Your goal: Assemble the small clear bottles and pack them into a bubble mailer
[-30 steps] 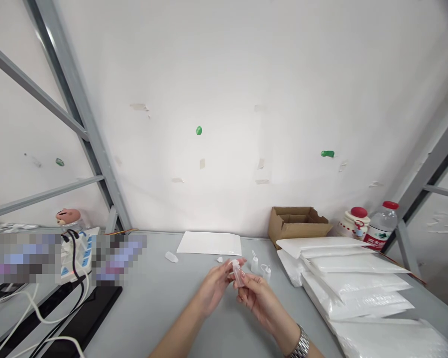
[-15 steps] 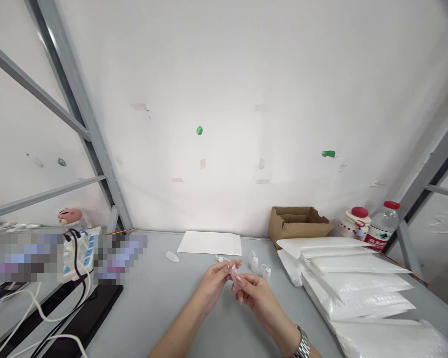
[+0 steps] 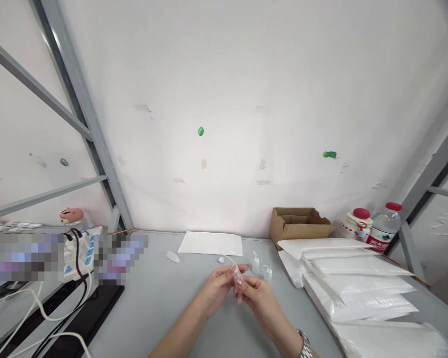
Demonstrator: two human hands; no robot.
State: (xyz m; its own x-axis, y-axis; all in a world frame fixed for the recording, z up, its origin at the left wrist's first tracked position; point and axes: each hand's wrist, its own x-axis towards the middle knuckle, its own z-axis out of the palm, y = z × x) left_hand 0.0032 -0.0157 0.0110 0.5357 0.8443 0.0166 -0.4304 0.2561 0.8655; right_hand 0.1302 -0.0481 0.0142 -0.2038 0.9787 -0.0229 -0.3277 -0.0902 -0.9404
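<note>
A small translucent squeeze bottle (image 3: 238, 276) is held between my two hands in front of me. My left hand (image 3: 215, 289) pinches it near its top, where a thin white strap sticks up and to the left. The fingers of my right hand (image 3: 259, 295) are closed around its body and hide part of it. Just beyond my right hand stand two more small bottles, one (image 3: 256, 263) with a pointed top and another (image 3: 268, 273) with a looped strap. A small white cap (image 3: 220, 259) lies past my left hand. Farther left, a capless bottle (image 3: 172, 256) rests on its side.
White paper (image 3: 211, 243) lies by the wall. Right of my hands are stacked white padded envelopes (image 3: 358, 288), with a cardboard box (image 3: 300, 226), a jar (image 3: 354, 226) and a water bottle (image 3: 384, 228) behind. Leftward are a power strip (image 3: 80, 256), cables and a black slab (image 3: 93, 318).
The held bottle has turned a little in my fingers, and its thin strap now stands up above my left hand. Both hands sit slightly lower, and the cap behind them shows separately.
</note>
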